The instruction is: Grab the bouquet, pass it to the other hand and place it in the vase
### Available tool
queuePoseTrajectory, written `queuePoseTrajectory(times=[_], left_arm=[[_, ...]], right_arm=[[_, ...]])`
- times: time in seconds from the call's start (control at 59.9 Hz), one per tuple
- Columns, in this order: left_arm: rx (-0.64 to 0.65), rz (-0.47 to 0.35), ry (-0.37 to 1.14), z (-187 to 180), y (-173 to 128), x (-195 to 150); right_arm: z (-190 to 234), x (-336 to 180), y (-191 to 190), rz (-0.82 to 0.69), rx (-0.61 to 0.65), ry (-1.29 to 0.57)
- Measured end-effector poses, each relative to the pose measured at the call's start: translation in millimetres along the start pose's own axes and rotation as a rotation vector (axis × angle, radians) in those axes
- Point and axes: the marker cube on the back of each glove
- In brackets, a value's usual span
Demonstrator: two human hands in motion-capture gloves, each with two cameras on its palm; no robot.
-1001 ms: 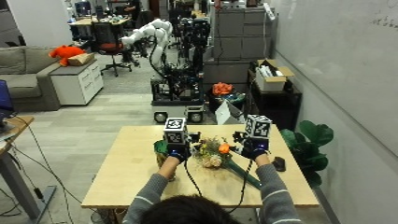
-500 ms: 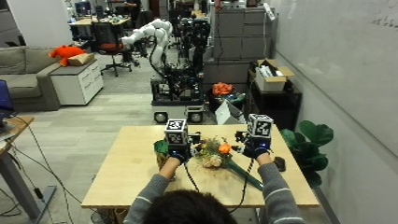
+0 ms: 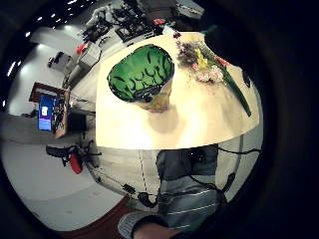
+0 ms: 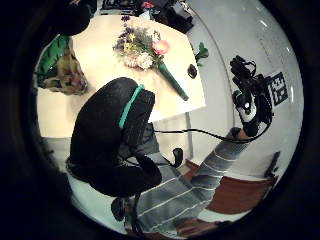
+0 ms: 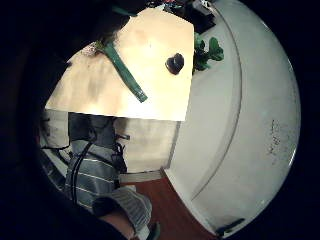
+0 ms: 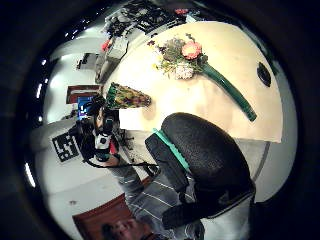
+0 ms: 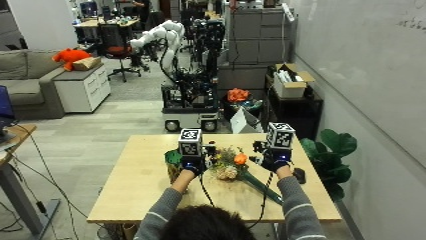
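The bouquet lies on the wooden table, with an orange bloom, pale flowers and a green wrapped stem pointing toward the person. Left of it stands the green glass vase, partly hidden behind my left hand. That hand hovers above the table between vase and flowers and holds nothing. My right hand hangs over the table to the right of the bouquet, also holding nothing. The palm views look down on the vase and the bouquet, both apart from the hands.
A small black object lies on the table near its right edge, beside my right hand. A potted plant stands off the table's right side. A cart with a white robot arm stands beyond the far edge.
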Motion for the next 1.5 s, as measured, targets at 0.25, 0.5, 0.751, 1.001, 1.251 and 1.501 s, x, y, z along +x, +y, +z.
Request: queuePoseTrajectory(times=[0.25, 0.5, 0.751, 1.001, 1.251, 1.501], left_arm=[[-0.005, 0.001, 0.008, 0, 2, 10], [-0.006, 0.006, 0.009, -4, 1, 17], [-0.008, 0.013, 0.008, -4, 5, 22], [-0.029, 0.022, 0.019, 8, 5, 16], [-0.079, 0.020, 0.042, 17, 11, 10], [-0.104, 0.008, 0.019, 33, 6, 3]], right_arm=[[8, 4, -12, -0.131, 0.094, 0.014], [4, 20, -24, -0.060, 0.139, 0.018], [28, 58, -44, 0.005, 0.170, -0.033], [121, 107, -99, 0.153, 0.037, -0.155], [181, 107, -97, 0.268, 0.091, -0.117], [213, 98, -114, 0.226, 0.291, -0.097]])
